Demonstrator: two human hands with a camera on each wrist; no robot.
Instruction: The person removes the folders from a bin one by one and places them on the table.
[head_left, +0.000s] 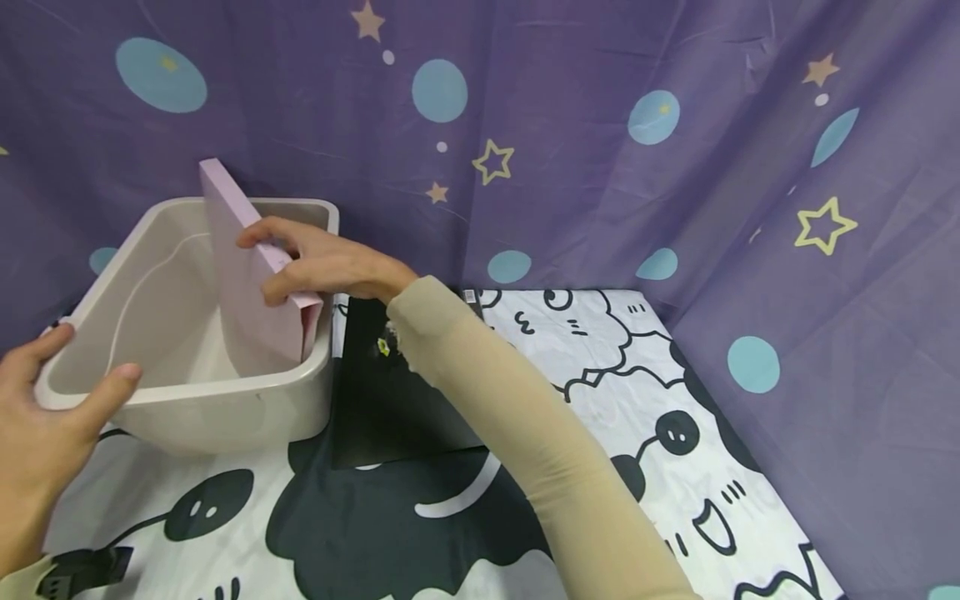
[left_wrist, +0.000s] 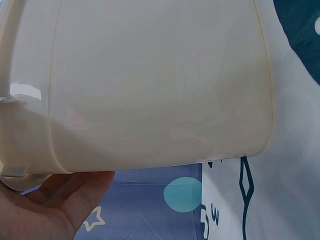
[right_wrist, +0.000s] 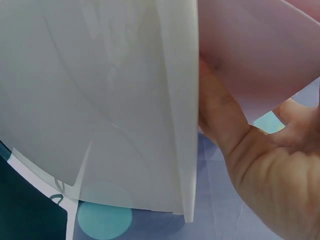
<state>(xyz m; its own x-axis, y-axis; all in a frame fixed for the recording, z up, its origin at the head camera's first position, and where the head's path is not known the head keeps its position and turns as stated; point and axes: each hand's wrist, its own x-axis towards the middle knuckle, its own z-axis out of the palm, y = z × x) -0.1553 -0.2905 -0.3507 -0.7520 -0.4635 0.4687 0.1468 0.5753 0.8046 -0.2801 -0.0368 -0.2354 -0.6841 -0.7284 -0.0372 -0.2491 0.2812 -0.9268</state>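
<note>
My right hand grips a pink file folder by its spine, thumb on the near side and fingers over the far side. The folder stands tilted inside a beige plastic bin, its lower part within the walls and its upper corner above the back rim. My left hand holds the bin's left rim, with the thumb over the edge; in the left wrist view its fingers lie against the outside. The right wrist view shows the pink folder beside the right thumb, behind the bin wall.
A flat black folder lies right of the bin, partly under my right forearm. The table is covered by a black-and-white cartoon cloth. A purple curtain with stars and blue dots hangs close behind the bin and along the right side.
</note>
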